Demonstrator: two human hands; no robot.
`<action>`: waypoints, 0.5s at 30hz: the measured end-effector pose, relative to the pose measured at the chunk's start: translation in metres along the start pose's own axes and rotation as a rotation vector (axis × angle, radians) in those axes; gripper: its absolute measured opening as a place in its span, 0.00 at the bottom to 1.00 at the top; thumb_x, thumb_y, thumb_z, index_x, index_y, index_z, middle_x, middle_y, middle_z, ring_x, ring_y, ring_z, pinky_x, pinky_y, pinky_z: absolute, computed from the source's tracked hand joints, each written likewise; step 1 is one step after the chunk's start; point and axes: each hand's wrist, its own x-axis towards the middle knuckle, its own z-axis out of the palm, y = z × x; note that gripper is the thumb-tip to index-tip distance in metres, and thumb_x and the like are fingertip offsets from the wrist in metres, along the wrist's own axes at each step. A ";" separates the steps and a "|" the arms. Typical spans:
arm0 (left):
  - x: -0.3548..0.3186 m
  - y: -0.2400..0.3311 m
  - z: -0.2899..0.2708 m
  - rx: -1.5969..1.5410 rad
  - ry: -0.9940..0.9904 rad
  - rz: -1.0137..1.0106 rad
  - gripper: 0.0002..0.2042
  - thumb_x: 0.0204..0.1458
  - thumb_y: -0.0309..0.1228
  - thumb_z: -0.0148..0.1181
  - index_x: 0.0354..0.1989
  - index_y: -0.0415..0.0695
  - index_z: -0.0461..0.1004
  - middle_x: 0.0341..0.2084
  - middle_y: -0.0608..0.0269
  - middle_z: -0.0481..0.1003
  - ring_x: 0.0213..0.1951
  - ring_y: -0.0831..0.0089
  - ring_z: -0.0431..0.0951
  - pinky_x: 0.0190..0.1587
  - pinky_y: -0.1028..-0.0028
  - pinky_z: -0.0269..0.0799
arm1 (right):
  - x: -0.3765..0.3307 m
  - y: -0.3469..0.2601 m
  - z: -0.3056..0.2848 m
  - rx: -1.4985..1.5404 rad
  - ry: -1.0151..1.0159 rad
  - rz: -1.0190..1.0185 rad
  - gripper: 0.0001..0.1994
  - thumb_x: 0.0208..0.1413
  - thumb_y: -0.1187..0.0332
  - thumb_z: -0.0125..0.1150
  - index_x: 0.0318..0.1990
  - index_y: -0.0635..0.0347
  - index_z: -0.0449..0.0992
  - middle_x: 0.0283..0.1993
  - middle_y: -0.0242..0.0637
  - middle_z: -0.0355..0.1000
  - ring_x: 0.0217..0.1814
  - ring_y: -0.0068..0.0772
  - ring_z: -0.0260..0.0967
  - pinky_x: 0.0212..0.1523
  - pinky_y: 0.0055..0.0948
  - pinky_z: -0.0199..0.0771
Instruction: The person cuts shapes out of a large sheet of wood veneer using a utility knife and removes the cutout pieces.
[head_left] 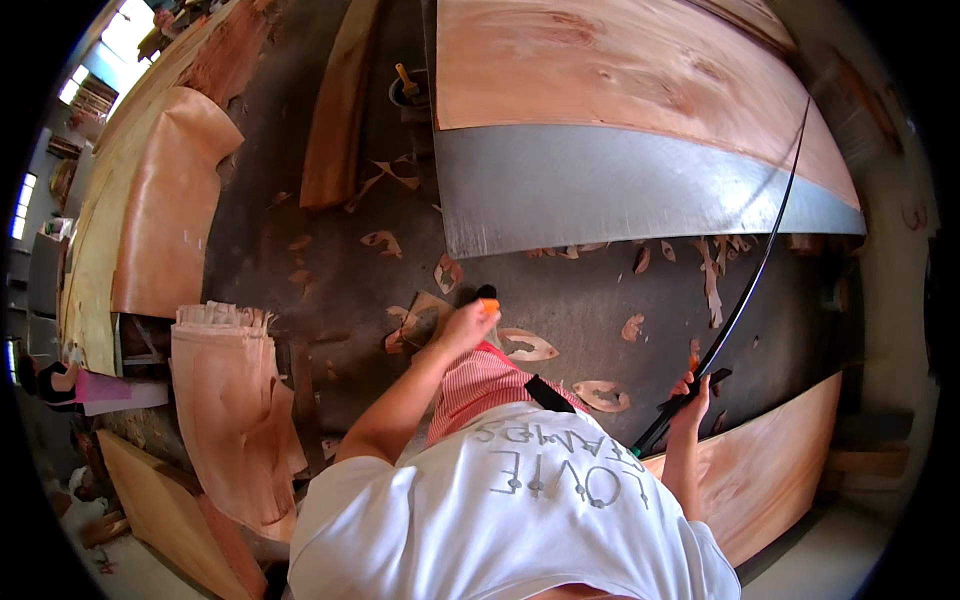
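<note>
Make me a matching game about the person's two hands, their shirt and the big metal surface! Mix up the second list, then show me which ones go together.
Things:
1. Left hand
2. Right hand
3. Shirt
4. Metal surface

Clues:
A. White, with dark lettering
B. Holding a long black rod
C. Silver-grey
D. Holding a small orange object

Pairs: 1-D, 2-B, 3-A, 4-C

Rod (749,287) at right, over table (600,185) (veneer sheet (620,75) on it).
</note>
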 end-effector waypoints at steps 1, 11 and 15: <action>0.031 -0.001 -0.018 0.007 0.070 0.003 0.17 0.49 0.39 0.54 0.40 0.38 0.69 0.28 0.53 0.75 0.32 0.64 0.77 0.34 0.71 0.70 | 0.020 -0.002 0.007 0.019 0.011 -0.009 0.20 0.57 0.55 0.45 0.50 0.60 0.62 0.30 0.28 0.60 0.23 0.18 0.55 0.27 0.17 0.61; 0.282 0.025 -0.159 0.321 0.518 0.180 0.22 0.49 0.40 0.52 0.50 0.39 0.61 0.44 0.49 0.67 0.45 0.58 0.69 0.44 0.67 0.66 | 0.125 0.033 0.149 0.071 0.267 0.019 0.22 0.56 0.53 0.44 0.53 0.55 0.61 0.36 0.28 0.66 0.24 0.18 0.59 0.25 0.18 0.63; 0.351 0.033 -0.182 0.915 0.529 0.263 0.31 0.50 0.47 0.49 0.58 0.41 0.52 0.56 0.49 0.55 0.58 0.57 0.55 0.57 0.57 0.50 | 0.117 0.061 0.172 0.176 0.237 0.092 0.24 0.56 0.53 0.45 0.56 0.56 0.59 0.28 0.27 0.60 0.25 0.17 0.54 0.27 0.17 0.59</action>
